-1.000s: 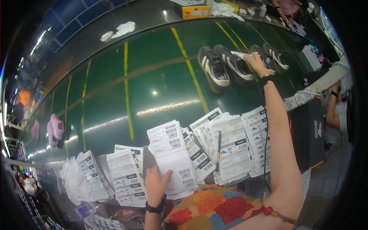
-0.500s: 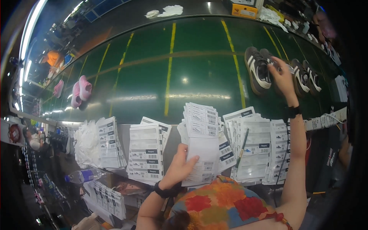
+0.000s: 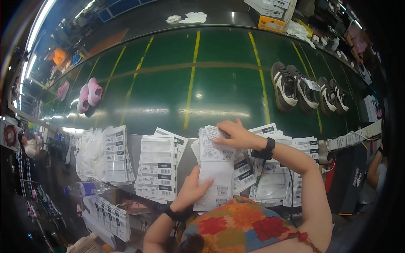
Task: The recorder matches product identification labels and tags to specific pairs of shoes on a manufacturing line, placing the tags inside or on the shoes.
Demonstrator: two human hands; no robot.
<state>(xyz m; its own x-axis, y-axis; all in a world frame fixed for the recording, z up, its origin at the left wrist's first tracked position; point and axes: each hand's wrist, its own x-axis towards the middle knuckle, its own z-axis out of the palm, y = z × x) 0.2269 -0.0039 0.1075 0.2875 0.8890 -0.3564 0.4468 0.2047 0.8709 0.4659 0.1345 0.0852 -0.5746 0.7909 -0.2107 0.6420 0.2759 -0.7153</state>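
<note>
Just in front of the flowered top [image 3: 242,221], between other piles of printed sheets [image 3: 158,168]: a stack of white labels [image 3: 216,173], upper end toward the green belt [image 3: 168,95]. At the lower left edge of the stack, the left hand [image 3: 190,192], with thumb stretched across the top paper and set well apart from the index finger. Cannot tell whether pinching from beneath, with the other fingers hidden at the paper's edge. Over the upper end of the stack, the right hand [image 3: 238,134], palm down, with fingers partly spread: two tips apart on the upper labels, another finger lifted toward the belt. Cannot tell whether gripping a label there or only touching.

Partly covered by the right wrist and its dark band [image 3: 265,148]: the sheets to the right of the stack. Too small and blurred to make out: the print on the labels. Well beyond the right hand, on the belt: dark shoes with white stripes [image 3: 283,86], with a white tag [image 3: 312,85] on one. Cut off at the lower edge: the left forearm [image 3: 158,236].
</note>
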